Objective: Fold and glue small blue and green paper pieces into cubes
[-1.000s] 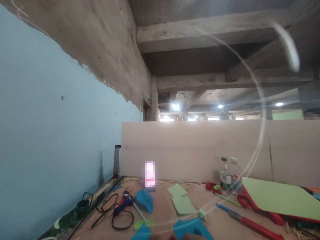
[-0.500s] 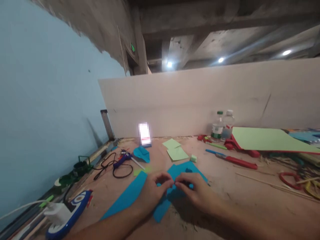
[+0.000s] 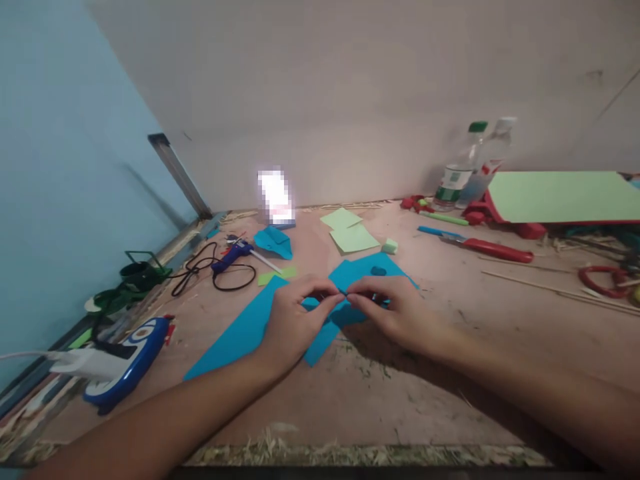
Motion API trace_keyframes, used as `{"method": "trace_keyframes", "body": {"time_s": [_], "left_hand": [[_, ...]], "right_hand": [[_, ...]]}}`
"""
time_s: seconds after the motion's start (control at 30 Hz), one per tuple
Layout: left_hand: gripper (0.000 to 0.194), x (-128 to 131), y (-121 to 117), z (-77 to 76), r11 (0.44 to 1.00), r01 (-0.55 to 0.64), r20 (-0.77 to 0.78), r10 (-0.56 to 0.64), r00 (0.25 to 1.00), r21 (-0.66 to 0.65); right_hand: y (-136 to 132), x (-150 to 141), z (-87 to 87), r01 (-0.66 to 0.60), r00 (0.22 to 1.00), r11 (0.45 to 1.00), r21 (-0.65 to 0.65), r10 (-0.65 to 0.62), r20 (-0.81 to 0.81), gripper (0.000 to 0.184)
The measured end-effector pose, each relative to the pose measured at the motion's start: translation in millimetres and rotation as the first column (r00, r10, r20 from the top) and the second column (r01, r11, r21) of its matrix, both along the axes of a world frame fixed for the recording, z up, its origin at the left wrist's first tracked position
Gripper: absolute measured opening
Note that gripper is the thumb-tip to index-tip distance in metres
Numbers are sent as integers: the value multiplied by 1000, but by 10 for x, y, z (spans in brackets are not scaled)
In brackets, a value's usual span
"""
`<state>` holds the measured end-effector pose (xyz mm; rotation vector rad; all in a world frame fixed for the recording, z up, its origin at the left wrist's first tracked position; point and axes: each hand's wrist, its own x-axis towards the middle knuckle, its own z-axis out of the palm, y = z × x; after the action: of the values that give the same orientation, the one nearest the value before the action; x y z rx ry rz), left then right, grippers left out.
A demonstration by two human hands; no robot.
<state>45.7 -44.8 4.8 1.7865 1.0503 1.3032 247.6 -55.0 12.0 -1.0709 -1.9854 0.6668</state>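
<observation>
My left hand [image 3: 303, 320] and my right hand [image 3: 387, 307] meet over the table, thumbs and fingertips pinched close together. Between the fingertips shows a tiny dark blue piece [image 3: 343, 292], perhaps paper; most of it is covered. Beneath the hands lie sheets of blue paper: a long piece [image 3: 237, 333] by my left forearm, a narrow end [image 3: 320, 347] pointing toward me, and a wider sheet [image 3: 393, 263] behind my right hand. A small dark blue scrap [image 3: 379, 271] rests on that wider sheet.
A glue gun [image 3: 233, 257] with looped cord, crumpled blue paper [image 3: 273, 241] and a lit phone [image 3: 276, 197] are at the back left. Pale green papers [image 3: 353, 237] lie centrally. A red-handled knife [image 3: 493, 250] and two bottles [image 3: 455, 180] are right; a power strip [image 3: 133, 363] is left.
The view has tilted downward, so the table's front edge now shows and the ceiling is gone. Both hands stay pinched together; the small blue piece between the fingertips has become visible.
</observation>
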Motion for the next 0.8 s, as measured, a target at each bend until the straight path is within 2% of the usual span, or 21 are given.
{"method": "trace_keyframes", "body": {"time_s": [0.17,0.43,0.57,0.8], "left_hand": [[8,-17,-11,-19,994,-6,-64,13,998,107],[10,-34,5,-13,992,33,-82,-23,996,122],[10,-30,5,-11,989,50,-102,-36,994,141],[9,-35,-15,-9,990,49,-140,-31,990,131]], "right_hand": [[-20,-9,9,-24,999,997,67,22,32,19],[-3,57,9,-91,991,981,172,72,114,22],[-2,61,-10,-63,990,967,246,30,139,22],[-6,39,-6,58,986,972,228,-91,138,13]]}}
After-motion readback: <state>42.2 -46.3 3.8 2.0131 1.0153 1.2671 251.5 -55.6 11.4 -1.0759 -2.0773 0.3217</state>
